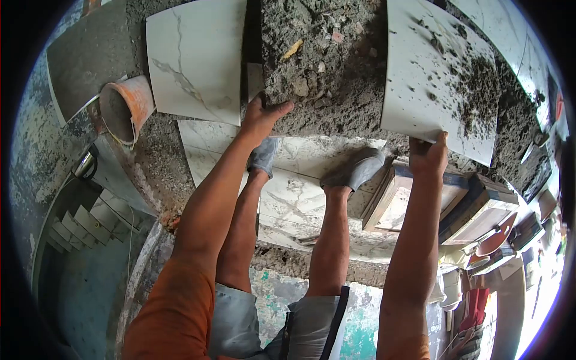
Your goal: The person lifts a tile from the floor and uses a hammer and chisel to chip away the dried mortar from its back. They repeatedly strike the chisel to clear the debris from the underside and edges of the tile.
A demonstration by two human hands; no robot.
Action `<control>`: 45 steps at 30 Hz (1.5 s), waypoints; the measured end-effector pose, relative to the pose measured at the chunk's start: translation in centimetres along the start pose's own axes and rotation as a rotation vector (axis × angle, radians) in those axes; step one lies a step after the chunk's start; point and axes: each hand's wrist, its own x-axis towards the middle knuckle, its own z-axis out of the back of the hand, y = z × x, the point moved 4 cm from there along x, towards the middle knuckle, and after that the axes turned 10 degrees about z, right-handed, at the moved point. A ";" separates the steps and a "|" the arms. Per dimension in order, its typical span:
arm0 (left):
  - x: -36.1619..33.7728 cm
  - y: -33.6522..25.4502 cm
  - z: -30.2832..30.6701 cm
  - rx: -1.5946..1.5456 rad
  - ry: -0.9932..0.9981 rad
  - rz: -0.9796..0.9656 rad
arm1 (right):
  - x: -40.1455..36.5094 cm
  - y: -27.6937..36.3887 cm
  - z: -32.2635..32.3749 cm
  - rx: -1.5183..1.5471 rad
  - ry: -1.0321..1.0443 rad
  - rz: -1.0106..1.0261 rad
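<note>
My right hand [429, 156] grips the front edge of a white marble-look tile [414, 90], thumb at the edge and fingers curled beneath. Grey mortar crumbs are scattered over this tile, thickest toward its right side. My left hand [264, 121] is at the front left corner of a rough mortar bed [324, 66], its thumb stretched over the mortar and its other fingers curled by a dark gap. What those fingers grip, I cannot tell. Left of the gap lies a clean veined tile [198, 60].
An orange bucket [133, 102] sits tilted at the left beside a grey slab [84, 60]. My shoes stand on a lower tiled step [294, 159]. Stacked boxes [480, 210] are at the right. Further down on the left, several tiles [105, 213] lean in a row.
</note>
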 end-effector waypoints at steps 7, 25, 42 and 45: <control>-6.3 -6.1 -0.4 -0.026 -0.054 -0.130 | -0.3 2.8 2.3 0.042 -0.040 -0.021; -18.4 -16.9 -6.1 0.587 -0.409 -0.311 | 8.3 5.4 12.6 -0.204 -0.172 -0.063; -20.0 -14.5 -10.1 0.351 -0.383 -0.346 | 9.8 2.7 13.3 0.055 -0.025 -0.174; -19.4 -16.9 -8.5 0.462 -0.391 -0.380 | 9.9 2.7 13.3 -0.018 -0.050 -0.117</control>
